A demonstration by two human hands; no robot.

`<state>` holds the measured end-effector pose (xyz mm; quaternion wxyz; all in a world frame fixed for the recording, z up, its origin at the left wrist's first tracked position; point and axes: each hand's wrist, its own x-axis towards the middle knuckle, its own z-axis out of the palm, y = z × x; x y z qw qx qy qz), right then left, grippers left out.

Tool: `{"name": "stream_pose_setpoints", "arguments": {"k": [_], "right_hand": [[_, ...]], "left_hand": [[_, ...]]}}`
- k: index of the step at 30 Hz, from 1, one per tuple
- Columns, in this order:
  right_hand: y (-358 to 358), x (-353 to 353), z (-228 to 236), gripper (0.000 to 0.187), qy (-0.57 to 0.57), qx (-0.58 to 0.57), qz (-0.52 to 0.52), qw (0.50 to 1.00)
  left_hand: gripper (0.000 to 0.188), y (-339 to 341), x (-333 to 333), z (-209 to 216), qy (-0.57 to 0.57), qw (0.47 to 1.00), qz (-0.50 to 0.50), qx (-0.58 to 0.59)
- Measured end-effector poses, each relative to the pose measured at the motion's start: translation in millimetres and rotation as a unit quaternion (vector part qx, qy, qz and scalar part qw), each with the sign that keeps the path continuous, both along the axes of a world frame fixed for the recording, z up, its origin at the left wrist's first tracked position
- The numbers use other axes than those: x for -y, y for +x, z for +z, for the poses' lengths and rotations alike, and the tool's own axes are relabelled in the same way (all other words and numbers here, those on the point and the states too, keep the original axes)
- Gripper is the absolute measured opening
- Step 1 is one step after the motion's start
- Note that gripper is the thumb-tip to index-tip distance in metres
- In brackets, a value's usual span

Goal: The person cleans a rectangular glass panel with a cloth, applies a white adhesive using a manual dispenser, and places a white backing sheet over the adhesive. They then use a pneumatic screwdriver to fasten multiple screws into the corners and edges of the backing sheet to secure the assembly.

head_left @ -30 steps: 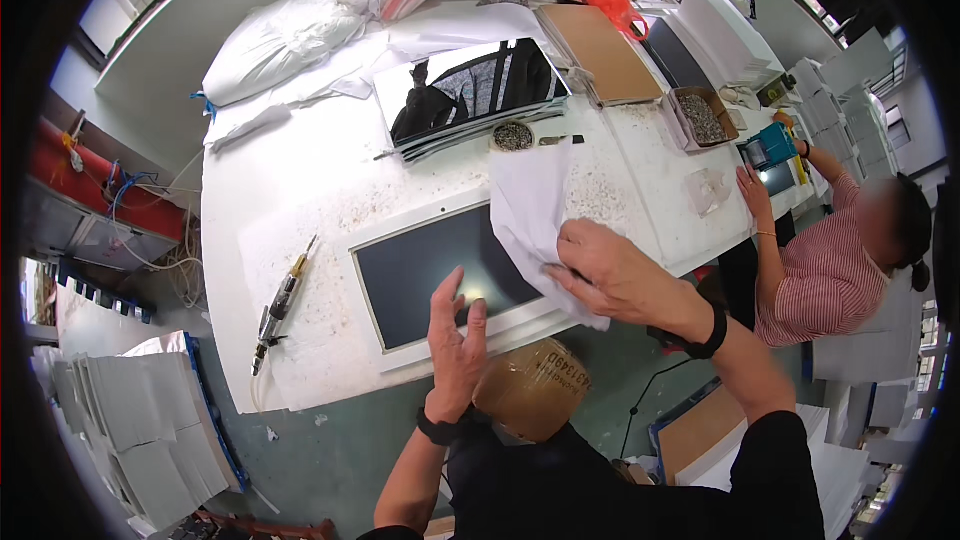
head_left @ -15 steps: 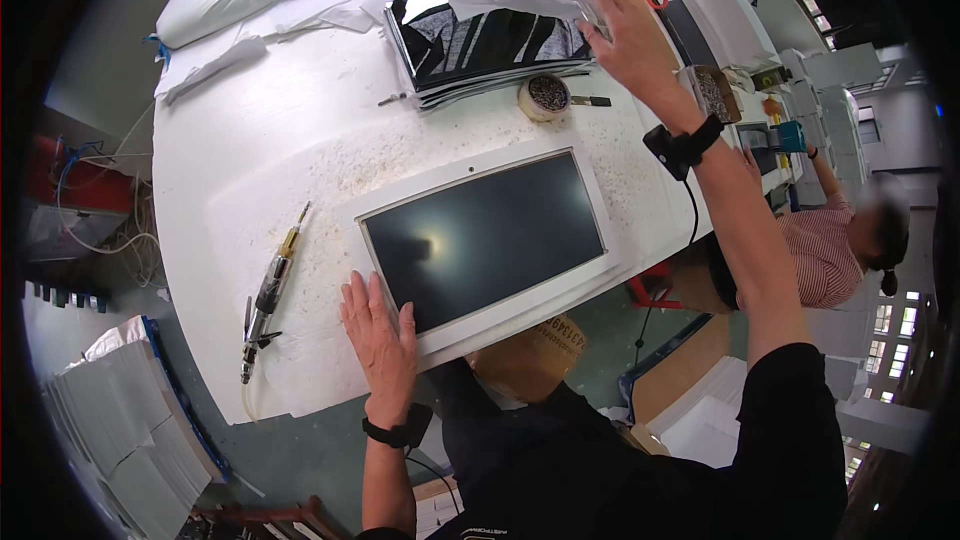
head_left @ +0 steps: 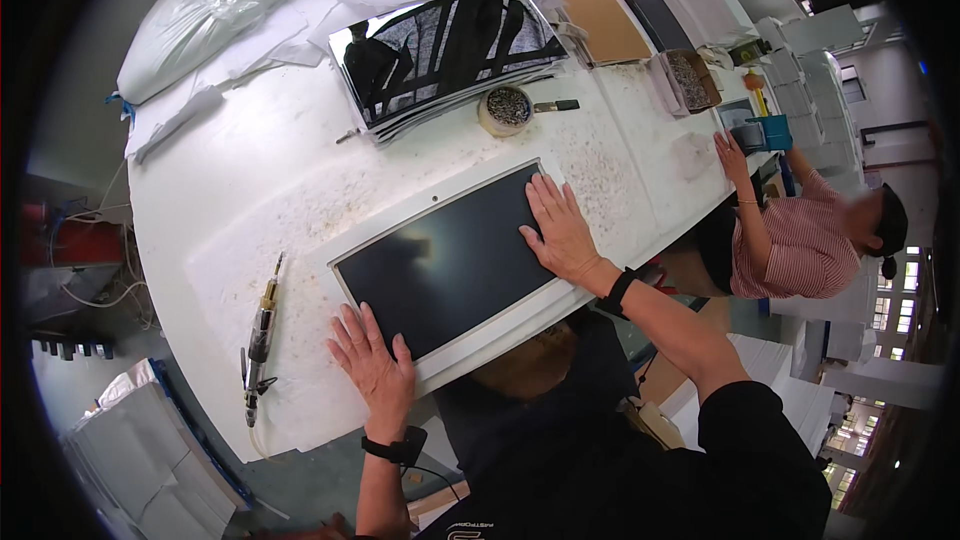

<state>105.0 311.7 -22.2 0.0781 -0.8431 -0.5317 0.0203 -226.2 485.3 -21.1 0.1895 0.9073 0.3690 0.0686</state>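
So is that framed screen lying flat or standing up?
Flat: the screen faces up on the white table, with the left hand and right hand at opposite ends.

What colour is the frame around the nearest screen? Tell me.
The frame is white, seen best in the head view.

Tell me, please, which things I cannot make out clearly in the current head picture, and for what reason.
All in the head view:
1. Underside of the white-framed display panel: hidden, because it lies face up.
2. Part of its right border: covered by the right grip.
3. Far part of the white plastic bag: cut off by the upper edge.
4. Small pieces in the round tub: too small to identify.
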Motion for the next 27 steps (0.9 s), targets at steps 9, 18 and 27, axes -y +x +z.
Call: {"name": "stream_pose_setpoints", "arguments": {"k": [9,18,27], "right_hand": [[12,7,-12,0.074,0.046,0.008,0.037,0.998],[47,50,-8,0.073,0.09,-0.033,0.053,0.994],[56,60,-11,0.072,0.087,-0.012,0.078,0.993]], "left_hand": [[0.072,3,-2,2,0.041,0.999,-0.007,-0.002],[0.079,74,-4,9,0.076,0.992,-0.073,-0.066],[0.077,101,-9,6,0.105,0.985,-0.112,-0.084]]}}
